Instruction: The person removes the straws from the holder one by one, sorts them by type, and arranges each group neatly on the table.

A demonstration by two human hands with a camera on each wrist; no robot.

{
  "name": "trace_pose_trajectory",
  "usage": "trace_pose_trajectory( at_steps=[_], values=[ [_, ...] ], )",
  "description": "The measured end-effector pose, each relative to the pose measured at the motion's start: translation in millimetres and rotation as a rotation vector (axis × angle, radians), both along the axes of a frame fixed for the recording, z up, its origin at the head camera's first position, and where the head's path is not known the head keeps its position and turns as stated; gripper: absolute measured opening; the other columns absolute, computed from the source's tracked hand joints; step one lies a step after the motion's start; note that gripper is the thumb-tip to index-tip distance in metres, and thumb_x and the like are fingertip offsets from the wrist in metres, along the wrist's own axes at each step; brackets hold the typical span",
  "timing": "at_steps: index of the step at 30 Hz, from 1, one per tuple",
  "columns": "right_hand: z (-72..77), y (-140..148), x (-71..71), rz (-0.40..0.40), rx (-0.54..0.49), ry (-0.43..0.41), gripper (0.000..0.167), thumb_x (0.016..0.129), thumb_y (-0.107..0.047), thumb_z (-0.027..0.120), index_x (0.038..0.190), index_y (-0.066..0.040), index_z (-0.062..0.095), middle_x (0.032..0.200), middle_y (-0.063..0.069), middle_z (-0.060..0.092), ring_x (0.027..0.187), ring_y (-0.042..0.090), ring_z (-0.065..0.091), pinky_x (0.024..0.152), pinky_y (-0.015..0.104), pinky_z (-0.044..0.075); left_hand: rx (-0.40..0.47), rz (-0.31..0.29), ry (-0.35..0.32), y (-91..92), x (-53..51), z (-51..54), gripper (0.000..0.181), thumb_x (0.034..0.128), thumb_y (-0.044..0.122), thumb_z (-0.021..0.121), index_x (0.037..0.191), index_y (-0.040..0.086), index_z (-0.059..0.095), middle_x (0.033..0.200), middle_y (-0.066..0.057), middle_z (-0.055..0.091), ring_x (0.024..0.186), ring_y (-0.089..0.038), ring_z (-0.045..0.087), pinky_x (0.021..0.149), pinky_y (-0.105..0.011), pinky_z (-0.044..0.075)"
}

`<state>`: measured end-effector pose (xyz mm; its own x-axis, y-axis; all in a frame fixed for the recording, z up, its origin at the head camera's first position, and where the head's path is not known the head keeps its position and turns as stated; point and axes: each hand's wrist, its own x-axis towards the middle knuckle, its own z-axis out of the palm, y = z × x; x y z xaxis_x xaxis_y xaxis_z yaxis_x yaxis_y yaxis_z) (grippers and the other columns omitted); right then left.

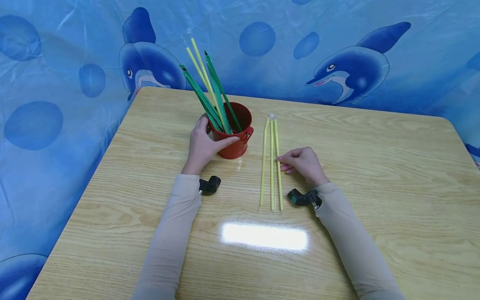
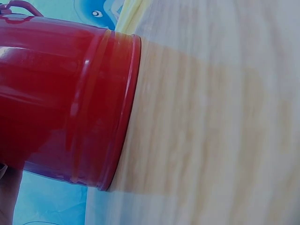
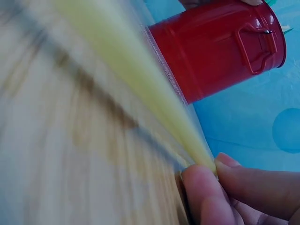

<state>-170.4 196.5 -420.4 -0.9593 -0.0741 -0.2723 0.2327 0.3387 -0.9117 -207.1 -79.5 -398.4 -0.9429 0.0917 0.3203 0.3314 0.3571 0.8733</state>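
A blue dolphin-print backdrop [image 1: 285,75] hangs beyond both hands, behind a wood-grain counter [image 1: 393,175], where a bright glare patch [image 1: 264,236] lies nearer the person than either hand. An upright red bucket [image 1: 232,149] stands beyond and left of the right hand [image 1: 303,165], gripped by the left hand [image 1: 204,143] with its thumb across the near side. Slim green packets [image 1: 200,93] and two yellow straws [image 1: 204,73] lean out of it, above the left hand. The right hand pinches the rightmost of three yellow straws [image 1: 272,166] on the counter; the other two lie just left of its fingertips, towards the bucket. Black wrist cameras [image 1: 210,185] sit just behind the hands. Markings on the green packets are too small to read.
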Motion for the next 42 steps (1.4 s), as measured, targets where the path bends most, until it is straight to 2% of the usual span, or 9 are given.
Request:
trace_pose_trajectory(
  at_steps=[13,33,42],
  values=[
    [-1.4,-9.6,6.0,-0.021,-0.016,0.06,0.023,0.089,-0.006,0.064,0.095,0.016,0.065,0.072,0.007,0.068,0.057,0.009,0.064,0.056,0.025,0.056,0.0,-0.003,-0.005,-0.6,0.6,1.5,0.073,0.0707,0.025,0.084,0.13,0.005,0.047,0.124,-0.009,0.053,0.118,-0.019,0.049,0.097,-0.033,0.045],
    [-2.9,-6.1,2.3,-0.016,-0.004,0.07,0.022,0.089,-0.006,0.064,0.095,0.015,0.066,0.074,0.008,0.068,0.056,0.009,0.064,0.058,0.026,0.056,0.002,-0.01,0.014,-0.8,-0.8,-0.1,0.073,0.0709,0.025,0.084,0.13,0.005,0.047,0.123,-0.008,0.053,0.117,-0.018,0.049,0.096,-0.032,0.046],
    [-1.1,-4.9,2.4,-0.012,0.02,0.048,0.025,0.089,-0.008,0.065,0.097,0.015,0.065,0.078,0.011,0.069,0.059,0.009,0.064,0.059,0.025,0.056,0.004,-0.01,0.012,-1.4,-1.3,-0.7,0.072,0.071,0.026,0.084,0.13,0.006,0.047,0.124,-0.008,0.053,0.117,-0.018,0.049,0.096,-0.033,0.046]
  ],
)
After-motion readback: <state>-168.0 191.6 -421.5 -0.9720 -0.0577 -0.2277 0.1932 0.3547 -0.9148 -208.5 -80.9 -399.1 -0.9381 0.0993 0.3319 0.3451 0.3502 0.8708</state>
